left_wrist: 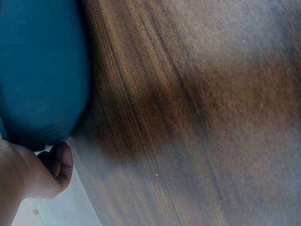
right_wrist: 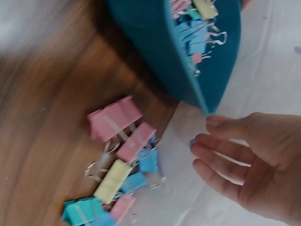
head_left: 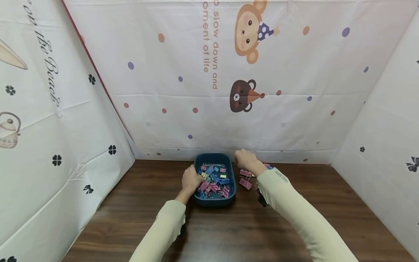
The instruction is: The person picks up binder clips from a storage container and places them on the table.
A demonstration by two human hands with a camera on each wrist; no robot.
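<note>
A dark blue plastic bin [head_left: 214,202] full of mixed binder clips [head_left: 212,180] stands on the table near the back wall. My left hand [head_left: 191,178] grips its left rim, with fingers curled at the bin's wall in the left wrist view. Beyond the bin's right side, my right hand [right_wrist: 254,160] has its fingers loosely extended and nothing between them; its thumb comes right at the bin's rim in the right wrist view. Below that hand lies a loose group of binder clips, among them a large pink clip [right_wrist: 115,118], a yellow clip [right_wrist: 113,181] and a green clip [right_wrist: 82,210].
The brown wooden table [head_left: 216,233] ends at a white printed cloth [head_left: 183,120] hung behind it. More cloth rises along the left [head_left: 65,174] and right sides. The loose clips lie between the bin and my right forearm.
</note>
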